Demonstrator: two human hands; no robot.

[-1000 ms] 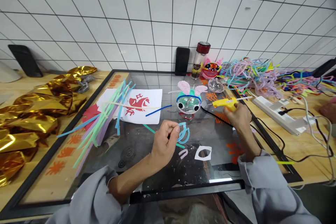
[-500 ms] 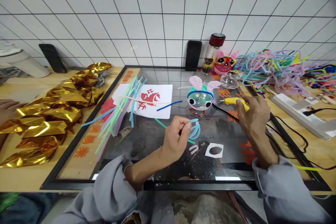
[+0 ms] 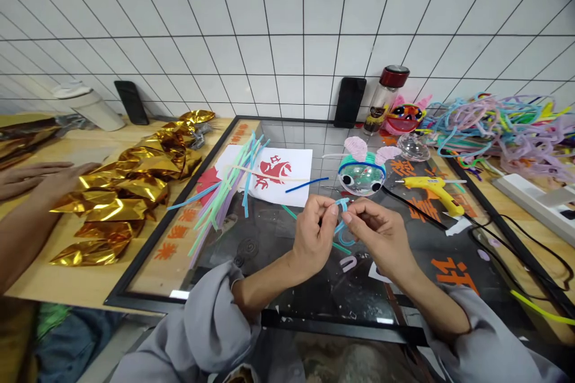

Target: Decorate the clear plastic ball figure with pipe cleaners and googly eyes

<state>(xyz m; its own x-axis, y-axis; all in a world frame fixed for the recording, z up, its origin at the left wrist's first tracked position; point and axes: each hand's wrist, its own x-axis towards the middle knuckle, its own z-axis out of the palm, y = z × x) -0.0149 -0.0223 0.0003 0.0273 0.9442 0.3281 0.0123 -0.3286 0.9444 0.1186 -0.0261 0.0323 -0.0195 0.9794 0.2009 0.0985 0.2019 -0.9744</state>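
Between my two hands is a curled light-blue pipe cleaner, its loops hanging below my fingers. My left hand pinches it from the left, and my right hand pinches its top end from the right. Just beyond them stands an animal-faced clear ball with pink ears, googly eyes and a green back. To the right, a yellow hot glue gun lies on the glass, out of my hands. A small white paper piece is partly hidden under my right wrist.
Several pipe cleaners lie in a bundle across a white sheet with a red paper cutting. A tangled pipe-cleaner heap and a power strip are at right. Gold foil lies at left, by another person's hands.
My right hand has let go of the glue gun and come over to the blue pipe cleaner beside my left hand. The view has shifted, and another person's arm shows more at left.
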